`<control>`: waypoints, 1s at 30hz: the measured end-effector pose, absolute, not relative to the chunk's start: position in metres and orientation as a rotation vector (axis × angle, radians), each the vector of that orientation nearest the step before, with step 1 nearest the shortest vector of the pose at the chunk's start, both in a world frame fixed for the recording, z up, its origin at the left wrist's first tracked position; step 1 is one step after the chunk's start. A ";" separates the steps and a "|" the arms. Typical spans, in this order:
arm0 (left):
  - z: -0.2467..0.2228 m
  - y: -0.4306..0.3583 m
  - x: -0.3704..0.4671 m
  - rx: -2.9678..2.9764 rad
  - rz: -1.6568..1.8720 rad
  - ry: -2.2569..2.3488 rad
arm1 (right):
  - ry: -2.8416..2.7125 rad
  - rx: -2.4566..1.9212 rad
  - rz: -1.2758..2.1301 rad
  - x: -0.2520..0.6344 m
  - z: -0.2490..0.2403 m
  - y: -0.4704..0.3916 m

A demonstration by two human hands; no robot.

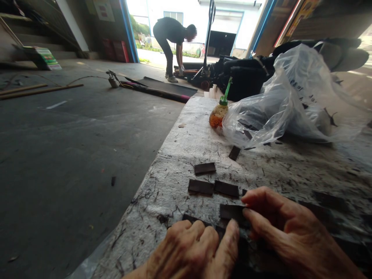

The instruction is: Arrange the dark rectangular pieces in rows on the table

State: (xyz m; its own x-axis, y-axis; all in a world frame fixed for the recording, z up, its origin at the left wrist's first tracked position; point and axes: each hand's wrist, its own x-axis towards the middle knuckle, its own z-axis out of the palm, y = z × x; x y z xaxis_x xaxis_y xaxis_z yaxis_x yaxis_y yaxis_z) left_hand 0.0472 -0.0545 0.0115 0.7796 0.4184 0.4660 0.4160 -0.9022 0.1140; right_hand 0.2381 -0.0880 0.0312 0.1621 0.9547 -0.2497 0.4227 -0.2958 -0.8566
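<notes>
Small black rectangular pieces lie on a whitish sheet [171, 155] littered with dark scraps. My right hand [285, 228] has thumb and forefinger at the right end of one black rectangular piece [231, 211], seemingly pinching it. My left hand [197, 248] is beside it with fingers curled downward, knuckles up, fingertips out of sight. A dark piece [194, 219] shows just beyond its knuckles. Farther out are two pieces side by side, a left one [200, 187] and a right one [226, 188], with a single piece [205, 168] behind them.
A bottle with a green spout [218, 114] holds orange liquid. Beside it sits a clear plastic bag [279, 97] with dark pieces inside. Grey floor [87, 155] lies left of the sheet. Near the doorway a person [174, 38] bends over dark rolls by a pallet jack [207, 46].
</notes>
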 end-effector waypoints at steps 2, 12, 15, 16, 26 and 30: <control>0.009 -0.053 0.048 2.952 0.769 0.712 | -1.388 -1.839 0.984 0.239 0.027 -0.089; 0.010 -0.052 0.043 2.991 0.744 0.616 | -1.893 -1.750 0.495 0.240 0.033 -0.089; 0.010 -0.051 0.046 2.978 0.780 0.627 | -1.911 -1.704 0.368 0.237 0.034 -0.087; 0.010 -0.051 0.046 2.979 0.786 0.632 | -1.904 -1.697 0.325 0.236 0.033 -0.086; 0.002 -0.050 0.046 3.037 0.745 0.653 | -1.940 -1.669 0.166 0.232 0.039 -0.084; 0.006 -0.049 0.048 2.952 0.634 0.739 | -1.970 -1.700 0.231 0.232 0.038 -0.085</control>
